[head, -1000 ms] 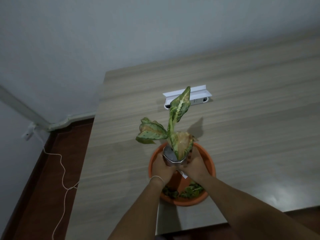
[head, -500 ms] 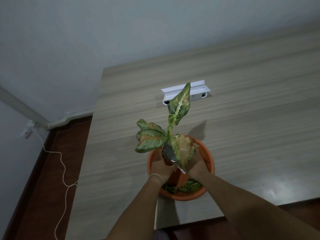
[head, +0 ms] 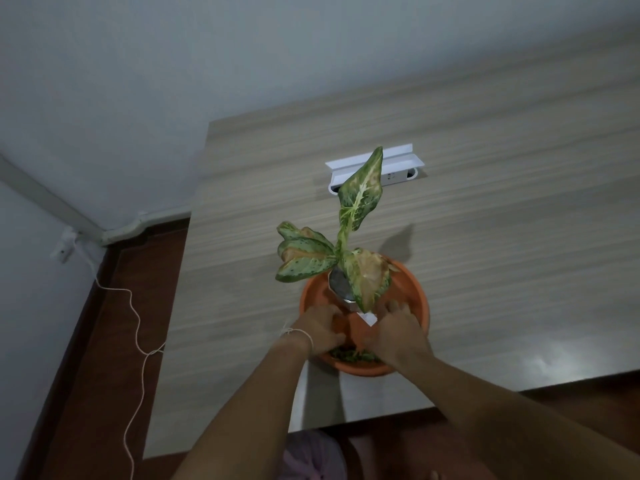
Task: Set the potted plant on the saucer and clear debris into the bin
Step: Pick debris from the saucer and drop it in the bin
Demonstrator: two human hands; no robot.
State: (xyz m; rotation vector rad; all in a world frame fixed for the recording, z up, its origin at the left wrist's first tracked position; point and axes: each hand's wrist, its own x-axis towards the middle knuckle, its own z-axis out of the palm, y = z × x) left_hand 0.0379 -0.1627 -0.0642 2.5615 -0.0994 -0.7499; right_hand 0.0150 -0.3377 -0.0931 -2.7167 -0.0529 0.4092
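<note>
Both hands have slid lower since before: left hand [head: 320, 327] and right hand [head: 398, 332] each grip the plant [head: 349, 244] pot's base inside the saucer [head: 414, 289].

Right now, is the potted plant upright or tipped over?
Upright. The potted plant stands inside the orange saucer, stem rising, with both hands at its base.

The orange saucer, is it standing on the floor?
No, the orange saucer rests on the wooden table, near its front edge.
</note>
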